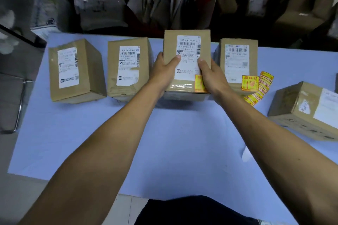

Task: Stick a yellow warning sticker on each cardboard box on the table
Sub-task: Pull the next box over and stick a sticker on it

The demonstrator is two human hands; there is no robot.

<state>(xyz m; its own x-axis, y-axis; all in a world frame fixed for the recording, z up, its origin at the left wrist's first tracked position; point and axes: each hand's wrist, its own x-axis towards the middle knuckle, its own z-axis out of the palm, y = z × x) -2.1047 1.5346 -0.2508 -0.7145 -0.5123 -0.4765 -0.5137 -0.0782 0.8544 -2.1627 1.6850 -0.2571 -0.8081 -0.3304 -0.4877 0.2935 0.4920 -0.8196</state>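
Observation:
Both my hands grip the middle cardboard box (186, 56). My left hand (164, 71) holds its left side with the thumb on top. My right hand (210, 76) holds its right side and partly covers a yellow warning sticker (198, 82) on the box's near right corner. To the right stands a box (237, 60) that carries a yellow sticker (249, 82). Two boxes on the left, one (128, 67) next to my left hand and one (73, 69) further out, show only white labels. A fifth box (307, 109) lies at the far right. A strip of yellow stickers (263, 86) lies behind my right hand.
The boxes stand on a table under a light blue cloth (164, 142). A shelf (182, 9) packed with parcels and bags runs along the back. A dark chair (12, 97) with a metal frame stands at the left.

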